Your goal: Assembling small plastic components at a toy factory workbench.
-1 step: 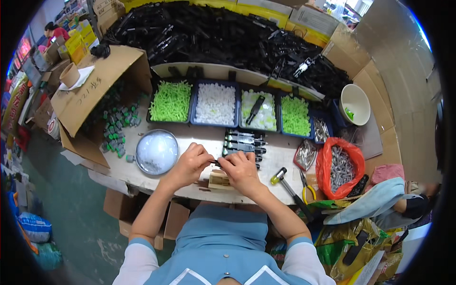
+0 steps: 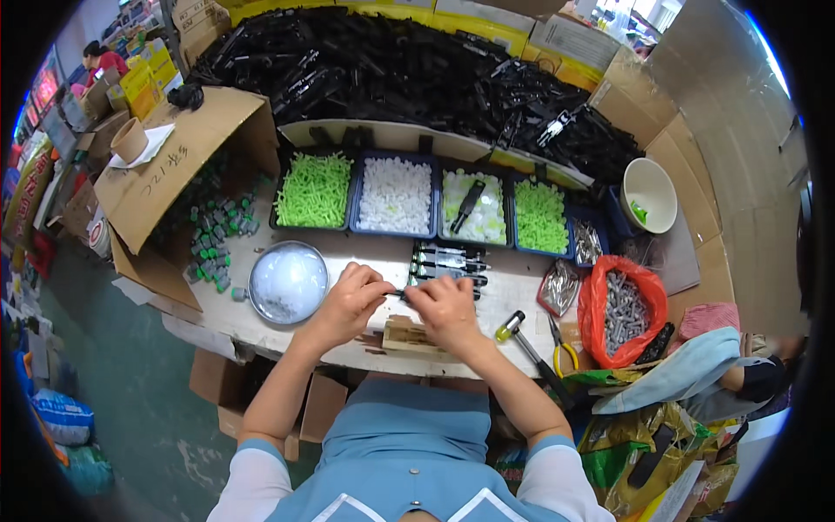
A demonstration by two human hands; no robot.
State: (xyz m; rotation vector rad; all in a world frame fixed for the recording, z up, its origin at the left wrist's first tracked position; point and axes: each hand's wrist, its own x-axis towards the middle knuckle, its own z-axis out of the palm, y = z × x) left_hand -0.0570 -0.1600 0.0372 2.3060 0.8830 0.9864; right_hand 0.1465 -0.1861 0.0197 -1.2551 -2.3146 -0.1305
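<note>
Pinch grip both sides: left hand [image 2: 350, 301] and right hand [image 2: 445, 310] each hold an end of a small dark part [image 2: 397, 293], seemingly to steady it near the wooden block [image 2: 405, 334]. Mostly hidden, so can't swear to its shape.

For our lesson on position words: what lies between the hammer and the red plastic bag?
Yellow-handled pliers lie between the hammer and red plastic bag, in the head view.
</note>
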